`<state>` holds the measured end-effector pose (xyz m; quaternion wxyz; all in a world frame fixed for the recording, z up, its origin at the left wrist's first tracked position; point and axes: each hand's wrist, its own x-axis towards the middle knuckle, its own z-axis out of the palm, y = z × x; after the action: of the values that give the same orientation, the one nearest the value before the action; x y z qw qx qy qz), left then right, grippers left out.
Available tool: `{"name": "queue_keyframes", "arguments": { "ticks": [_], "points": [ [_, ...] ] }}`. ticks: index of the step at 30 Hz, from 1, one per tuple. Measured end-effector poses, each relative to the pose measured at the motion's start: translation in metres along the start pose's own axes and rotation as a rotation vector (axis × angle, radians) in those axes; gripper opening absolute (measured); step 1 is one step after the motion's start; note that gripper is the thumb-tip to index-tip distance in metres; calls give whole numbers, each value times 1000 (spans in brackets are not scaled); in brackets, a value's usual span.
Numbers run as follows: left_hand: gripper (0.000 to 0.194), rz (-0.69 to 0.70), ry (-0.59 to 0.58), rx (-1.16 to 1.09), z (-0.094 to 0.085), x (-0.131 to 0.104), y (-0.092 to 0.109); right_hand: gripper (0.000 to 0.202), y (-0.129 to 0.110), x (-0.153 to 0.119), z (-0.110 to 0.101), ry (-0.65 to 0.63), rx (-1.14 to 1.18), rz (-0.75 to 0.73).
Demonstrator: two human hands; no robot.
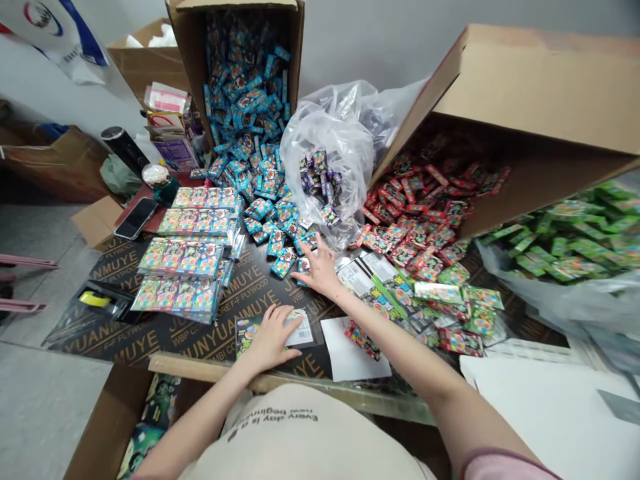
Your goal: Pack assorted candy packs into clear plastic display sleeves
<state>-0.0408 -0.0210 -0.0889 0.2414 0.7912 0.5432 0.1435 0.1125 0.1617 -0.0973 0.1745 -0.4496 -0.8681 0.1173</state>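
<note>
My left hand lies flat with its fingers apart on a printed bag that has a white label patch. My right hand reaches forward, fingers spread, at the near edge of a pile of small blue packets. Its fingertips are over or against a blue packet; contact is hard to make out. Just right of that hand lie flat printed bags. A white sheet with red packets on it is under my right forearm.
Stacks of filled packs stand at left, near a phone and a tape dispenser. Behind are a box of blue packets, a clear bag of purple packets and a box spilling red packets. Green packets lie far right.
</note>
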Motion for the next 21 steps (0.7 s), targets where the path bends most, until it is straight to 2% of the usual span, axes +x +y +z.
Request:
{"name": "queue_keyframes", "arguments": {
  "ticks": [4, 6, 9, 11, 13, 16, 19, 21],
  "points": [
    [74, -36, 10, -38, -2, -3, 4, 74, -2, -36, -2, 37, 264, 206],
    [67, -97, 74, -122, -5, 1, 3, 70, -4, -48, -8, 69, 468, 269],
    [48, -218, 256, -393, -11, 13, 5, 71, -11, -61, -21, 75, 920, 386],
    [44, -311, 328, -691, -15, 23, 9, 73, -20, -70, -31, 25, 1224, 416],
    [51, -407, 301, -1034, -17, 31, 18, 73, -32, -77, -38, -3, 1405, 395],
    [73, -465, 245, -1398, -19, 38, 36, 76, -49, -85, -46, 55, 1479, 366],
    [95, -434, 329, -1470, -18, 41, 50, 84, -58, -89, -52, 135, 1506, 389],
    [94, -447, 357, -1454, -18, 41, 55, 87, -58, -90, -56, 159, 1550, 387]
  ]
}}
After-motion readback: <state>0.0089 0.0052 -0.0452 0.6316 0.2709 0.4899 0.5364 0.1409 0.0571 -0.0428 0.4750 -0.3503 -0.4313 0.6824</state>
